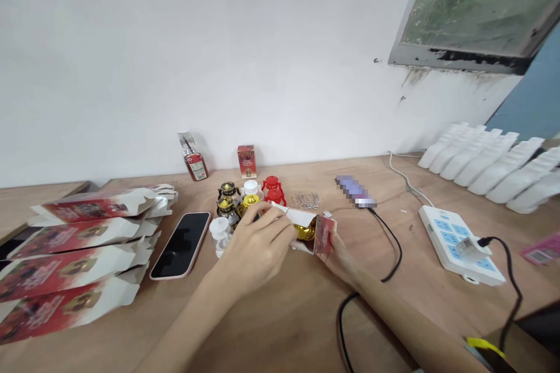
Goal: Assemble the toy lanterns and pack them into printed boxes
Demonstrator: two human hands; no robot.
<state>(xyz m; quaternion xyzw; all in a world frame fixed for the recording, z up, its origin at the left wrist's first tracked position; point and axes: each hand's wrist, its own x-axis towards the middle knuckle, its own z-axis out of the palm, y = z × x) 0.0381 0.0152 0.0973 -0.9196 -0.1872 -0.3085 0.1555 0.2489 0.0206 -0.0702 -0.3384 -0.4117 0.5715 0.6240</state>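
A small red and white carton [324, 234] lies across my right hand [340, 256], whose fingers are wrapped round its side. Through the carton's open end shows a shiny gold lantern [305, 232], partly hidden by the flaps. My left hand [262, 239] is at the carton's left edge, fingers bent and pinched together; what they grip, if anything, is hidden. Just behind my left hand stand several miniature lanterns: red ones [273, 191], white ones [220, 233], a gold one [251, 204] and black-and-gold ones [228, 207].
Flattened red cartons [56, 268] lie stacked at left, beside a phone [181, 246]. An upright carton [247, 161] and a bottle [196, 164] stand by the wall. Metal hooks [306, 200], another phone [354, 191], a power strip [459, 245] and white bottles [485, 166] lie rightward.
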